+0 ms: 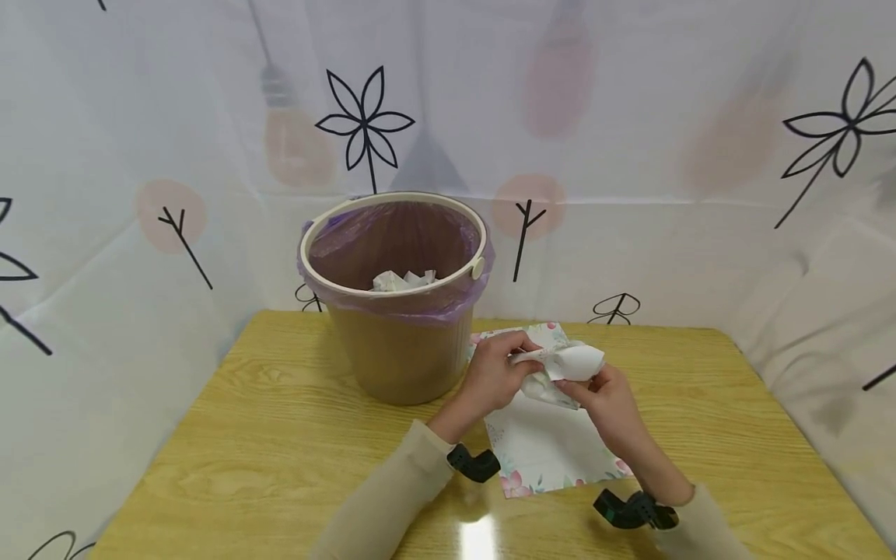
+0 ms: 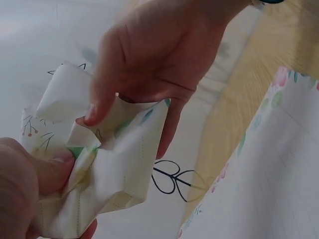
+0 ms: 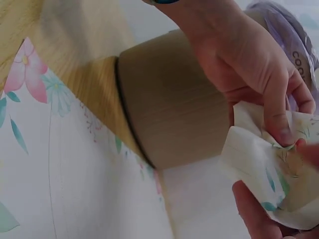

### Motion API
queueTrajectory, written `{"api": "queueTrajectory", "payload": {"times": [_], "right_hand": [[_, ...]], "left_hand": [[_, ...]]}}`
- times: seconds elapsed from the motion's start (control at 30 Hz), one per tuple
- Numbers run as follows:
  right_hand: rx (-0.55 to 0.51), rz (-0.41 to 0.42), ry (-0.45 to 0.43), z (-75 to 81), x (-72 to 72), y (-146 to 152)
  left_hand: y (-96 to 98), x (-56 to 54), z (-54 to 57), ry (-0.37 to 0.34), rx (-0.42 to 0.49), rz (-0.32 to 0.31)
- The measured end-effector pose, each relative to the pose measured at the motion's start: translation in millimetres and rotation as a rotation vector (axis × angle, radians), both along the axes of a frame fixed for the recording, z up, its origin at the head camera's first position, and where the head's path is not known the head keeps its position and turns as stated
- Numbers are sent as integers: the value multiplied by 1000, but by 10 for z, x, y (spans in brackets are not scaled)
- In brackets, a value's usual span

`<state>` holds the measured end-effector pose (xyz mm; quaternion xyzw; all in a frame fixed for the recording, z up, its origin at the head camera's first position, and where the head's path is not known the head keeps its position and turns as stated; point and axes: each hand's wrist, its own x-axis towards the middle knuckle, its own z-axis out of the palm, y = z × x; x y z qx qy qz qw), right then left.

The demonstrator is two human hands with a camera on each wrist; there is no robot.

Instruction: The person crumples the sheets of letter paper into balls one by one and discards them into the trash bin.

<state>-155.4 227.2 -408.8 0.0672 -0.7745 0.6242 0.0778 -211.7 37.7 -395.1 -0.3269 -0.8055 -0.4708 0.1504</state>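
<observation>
Between both hands is a crumpled sheet of floral-printed paper [image 1: 577, 362], bunched and folded, raised over the table. My left hand [image 1: 492, 375] pinches its left side between thumb and fingers. On the other side my right hand [image 1: 614, 406] grips it, thumb pressed on the folds. Leaf and berry prints show on the crumpled paper [image 2: 122, 167] in the left wrist view. Below the hands a flat white sheet with a flower border [image 1: 553, 447] lies on the table, partly covered by them. Its pink corner flower shows in the right wrist view.
A beige bin [image 1: 402, 354] with a purple liner [image 1: 448, 311] stands left of the hands, at the table's back. Crumpled white paper [image 1: 402, 281] lies inside it. Behind the wooden table [image 1: 280, 451] hangs a patterned cloth [image 1: 630, 101].
</observation>
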Motion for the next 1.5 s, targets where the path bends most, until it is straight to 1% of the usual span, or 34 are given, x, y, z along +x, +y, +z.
{"api": "queueTrajectory", "payload": {"times": [0.07,0.13,0.23,0.3,0.37,0.47,0.5,0.6,0.67,0.73,0.8,0.87,0.9,0.97,1.03,1.1,1.17,1.23,1.4,1.5], "right_hand": [[-18,41,17,-2,-1,3],[-44,59,19,-2,-3,2],[-54,42,33,2,-13,-8],[-47,19,34,5,-15,-11],[-40,9,40,10,-21,-8],[-32,0,34,21,-27,19],[-40,4,32,27,-32,37],[-49,24,14,42,-42,102],[-86,69,-11,53,-53,151],[-155,142,-31,58,-59,190],[-261,238,-39,57,-68,219],[-361,317,-38,52,-73,233],[-393,345,-39,47,-75,234],[-415,371,-47,36,-77,234],[-391,369,-62,24,-75,234],[-360,372,-78,10,-71,237],[-343,390,-80,-4,-71,242],[-330,418,-64,-20,-73,248],[-286,456,9,-36,-79,259],[-328,488,62,-26,-57,268]], "left_hand": [[4,-3,-9,85,-7,9],[6,12,-15,157,1,1],[14,23,-43,229,27,-17],[13,23,-61,258,50,-39],[6,9,-78,268,53,-61],[-32,-9,-71,273,21,-108],[-52,-16,-63,267,6,-137],[-132,-34,-41,234,-50,-250],[-183,-44,-34,200,-87,-326],[-219,-51,-38,176,-114,-385],[-237,-56,-52,190,-141,-399],[-237,-56,-66,223,-151,-394],[-235,-55,-73,247,-154,-387],[-227,-52,-85,298,-154,-367],[-215,-48,-92,331,-137,-359],[-204,-49,-97,350,-116,-354],[-194,-49,-97,336,-82,-350],[-182,-52,-91,310,-52,-346],[-148,-50,-71,218,37,-357],[-128,-43,-77,140,117,-352]]}}
